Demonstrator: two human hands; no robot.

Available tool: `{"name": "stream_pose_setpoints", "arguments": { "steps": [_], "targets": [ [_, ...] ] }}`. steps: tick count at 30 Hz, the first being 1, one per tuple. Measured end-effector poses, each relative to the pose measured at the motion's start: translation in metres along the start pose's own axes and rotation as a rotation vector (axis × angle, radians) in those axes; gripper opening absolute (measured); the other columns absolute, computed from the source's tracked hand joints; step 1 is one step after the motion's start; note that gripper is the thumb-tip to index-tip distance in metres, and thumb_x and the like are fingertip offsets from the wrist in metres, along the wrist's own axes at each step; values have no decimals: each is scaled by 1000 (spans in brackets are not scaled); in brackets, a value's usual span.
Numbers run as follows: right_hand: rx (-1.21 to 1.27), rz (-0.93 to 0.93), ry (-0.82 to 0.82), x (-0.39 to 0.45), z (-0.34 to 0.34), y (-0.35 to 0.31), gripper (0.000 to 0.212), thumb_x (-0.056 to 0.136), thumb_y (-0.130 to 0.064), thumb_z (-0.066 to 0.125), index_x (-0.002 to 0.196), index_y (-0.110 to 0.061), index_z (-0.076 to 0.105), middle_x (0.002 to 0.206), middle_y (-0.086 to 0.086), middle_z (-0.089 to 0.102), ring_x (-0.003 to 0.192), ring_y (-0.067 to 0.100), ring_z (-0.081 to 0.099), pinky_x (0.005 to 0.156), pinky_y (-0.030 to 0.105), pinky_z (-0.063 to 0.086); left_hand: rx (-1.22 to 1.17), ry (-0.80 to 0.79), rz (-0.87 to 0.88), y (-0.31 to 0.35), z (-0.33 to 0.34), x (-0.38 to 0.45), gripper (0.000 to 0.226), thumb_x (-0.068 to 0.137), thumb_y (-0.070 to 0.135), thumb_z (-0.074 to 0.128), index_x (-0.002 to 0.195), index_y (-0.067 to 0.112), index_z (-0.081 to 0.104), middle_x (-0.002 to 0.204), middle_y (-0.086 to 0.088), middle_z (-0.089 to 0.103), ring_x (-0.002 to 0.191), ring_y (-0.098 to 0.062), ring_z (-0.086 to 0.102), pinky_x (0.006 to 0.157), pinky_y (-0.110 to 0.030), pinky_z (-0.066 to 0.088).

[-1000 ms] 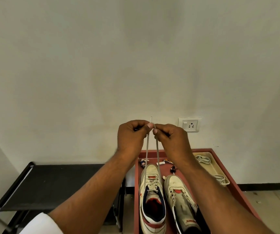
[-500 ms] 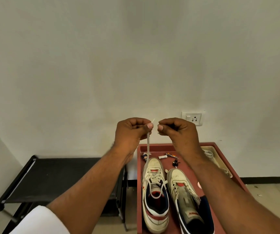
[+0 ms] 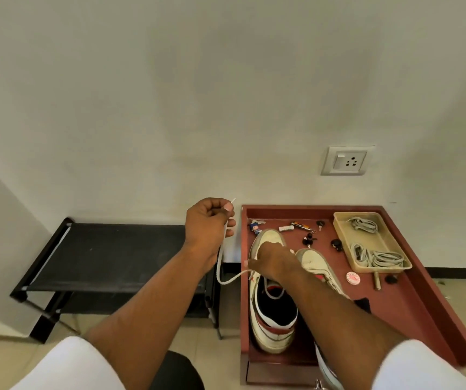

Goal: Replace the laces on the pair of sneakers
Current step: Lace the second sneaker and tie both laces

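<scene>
Two white sneakers with red and navy trim stand side by side in a red tray. Over the left sneaker my right hand reaches down and grips the lace at the eyelets, hiding them. My left hand is raised left of the tray and pinches the tip of the white lace, which hangs in a slack loop back to the shoe. The right sneaker is mostly hidden behind my right forearm.
A beige tray holding spare grey laces sits at the red tray's back right. Small keys, figurines and a round badge lie scattered beyond the shoes. A black bench stands to the left. A wall socket is above.
My right hand let go of its lace end and dropped down onto the left sneaker. My left hand moved left, still pinching the lace, which now hangs slack. The view tilted down.
</scene>
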State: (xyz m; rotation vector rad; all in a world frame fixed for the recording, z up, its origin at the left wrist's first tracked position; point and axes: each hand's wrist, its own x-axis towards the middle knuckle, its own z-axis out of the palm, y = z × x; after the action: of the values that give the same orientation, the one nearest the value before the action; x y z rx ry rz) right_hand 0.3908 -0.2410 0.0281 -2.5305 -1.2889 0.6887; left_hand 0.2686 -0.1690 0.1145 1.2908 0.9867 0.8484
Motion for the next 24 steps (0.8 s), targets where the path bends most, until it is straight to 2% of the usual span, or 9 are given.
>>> {"name": "stream_pose_setpoints", "arguments": {
  "steps": [1,3,6,8,11,13,15,19,24],
  "targets": [
    [-79,16,-56,6,3,-5,21,87,-31,65,93,-11,67,96,9,68,93,27,64,75,32,49,15,14,0,-2,-2,1,10,96,8,61,91,15,66,80,-1,68,64,-11,60,55,-24,52],
    [-211,6,-139,18,7,-11,29,87,-16,62,114,-3,64,117,15,65,108,31,63,82,34,51,20,47,0,-5,-6,4,7,96,9,61,96,13,67,83,-1,67,59,-7,54,52,-20,45],
    [-190,17,-162,30,5,-14,29,89,-10,59,116,0,62,116,16,64,99,30,61,83,36,50,11,77,-3,-7,-13,10,8,95,9,62,99,9,68,86,-3,67,56,-3,50,56,-16,42],
    [51,68,-141,29,-4,-13,24,89,-9,58,110,0,64,101,15,62,83,24,55,75,34,49,-5,79,-9,-7,-16,10,8,95,8,62,99,8,68,86,-5,67,50,-1,48,54,-13,40],
    [771,123,-11,10,-34,-15,9,93,-2,55,91,-1,64,84,16,66,61,18,54,48,21,45,-31,92,-14,-1,-14,10,8,94,8,63,100,7,68,84,-5,67,48,-1,48,52,-14,38],
    [1232,35,84,-12,-62,-20,8,93,-1,57,89,-5,63,79,13,68,60,16,59,49,21,47,-63,94,-4,8,-11,5,8,94,9,63,99,8,69,85,-4,69,56,-4,51,55,-17,40],
    [1494,-88,158,-33,-91,-24,11,90,1,61,94,-7,66,82,12,72,67,17,66,54,25,52,-85,73,23,21,-3,-2,8,94,12,63,98,13,70,87,-1,71,66,-8,57,57,-21,45],
    [1504,-316,287,-64,-137,-33,20,88,-1,62,100,-15,70,91,6,75,81,14,70,66,25,55,-172,25,108,54,17,-17,10,94,12,63,90,19,69,91,0,72,76,-11,60,67,-29,50],
    [1194,-427,464,-94,-156,-45,19,86,-1,68,87,-20,73,82,6,76,81,22,72,78,34,58,-275,-61,144,92,41,-38,9,91,7,66,88,14,71,84,-2,72,80,-18,67,74,-35,54]
  ]
}}
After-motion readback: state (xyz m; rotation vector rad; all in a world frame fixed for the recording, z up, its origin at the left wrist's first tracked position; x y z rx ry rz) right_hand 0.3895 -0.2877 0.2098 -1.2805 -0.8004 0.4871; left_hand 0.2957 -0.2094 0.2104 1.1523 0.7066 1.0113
